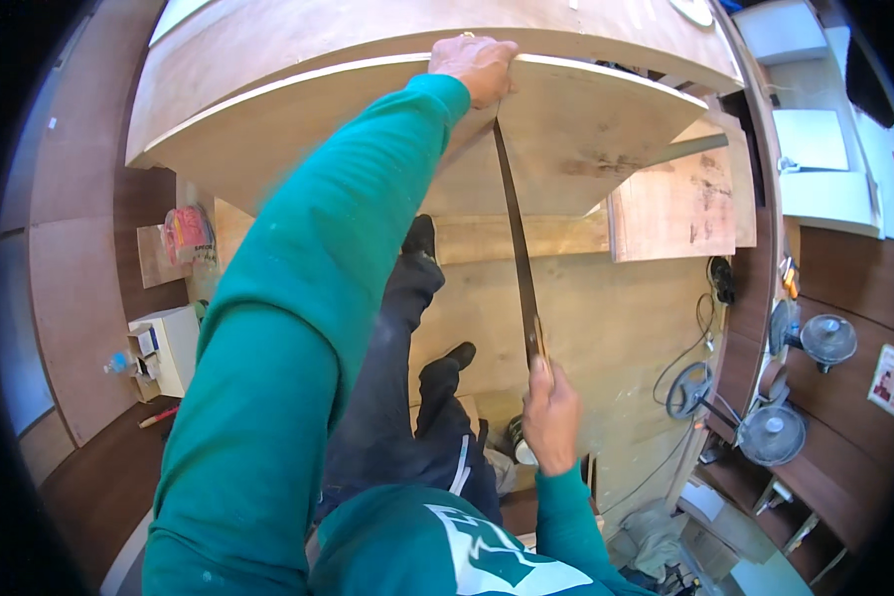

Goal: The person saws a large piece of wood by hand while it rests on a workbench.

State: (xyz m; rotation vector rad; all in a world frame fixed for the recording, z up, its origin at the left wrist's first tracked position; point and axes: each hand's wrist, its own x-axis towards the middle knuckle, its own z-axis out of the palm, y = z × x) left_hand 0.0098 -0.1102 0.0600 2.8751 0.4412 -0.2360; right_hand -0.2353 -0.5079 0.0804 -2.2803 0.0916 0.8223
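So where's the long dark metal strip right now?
Head view, centre: the metal strip runs from the left hand on the plywood panel's edge down to the right hand.

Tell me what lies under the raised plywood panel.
Under the plywood panel, held at its far edge by the left hand, a long dark strip runs to the right hand. Below lie floor boards; the panel hides the rest.
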